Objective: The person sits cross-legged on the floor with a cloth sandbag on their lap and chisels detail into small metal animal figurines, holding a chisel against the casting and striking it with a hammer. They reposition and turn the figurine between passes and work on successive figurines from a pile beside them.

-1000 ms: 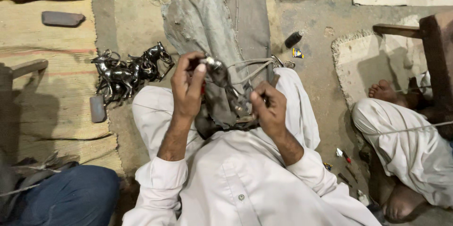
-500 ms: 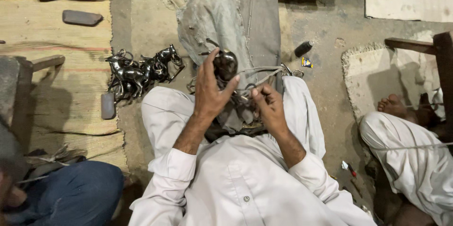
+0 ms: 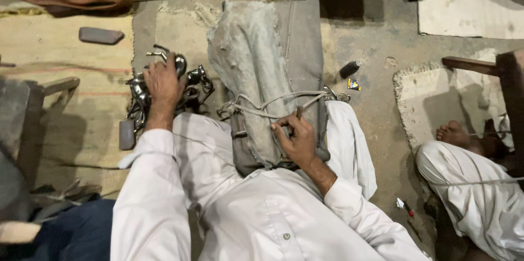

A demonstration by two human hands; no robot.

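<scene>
the left hand (image 3: 162, 84) rests spread on a pile of shiny metal pieces (image 3: 188, 89) on the floor, while the right hand (image 3: 297, 140) pinches what looks like a small stick on the grey cloth (image 3: 267, 64) over the lap, cord (image 3: 273, 109) lying alongside.

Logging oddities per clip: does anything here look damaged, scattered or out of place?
The grey cloth over the lap is frayed and ragged at its edges. A small colourful wrapper and a dark cylinder lie loose on the bare floor. The left hand rests on a jumbled heap of shiny metal pieces. Otherwise nothing stands out.
</scene>
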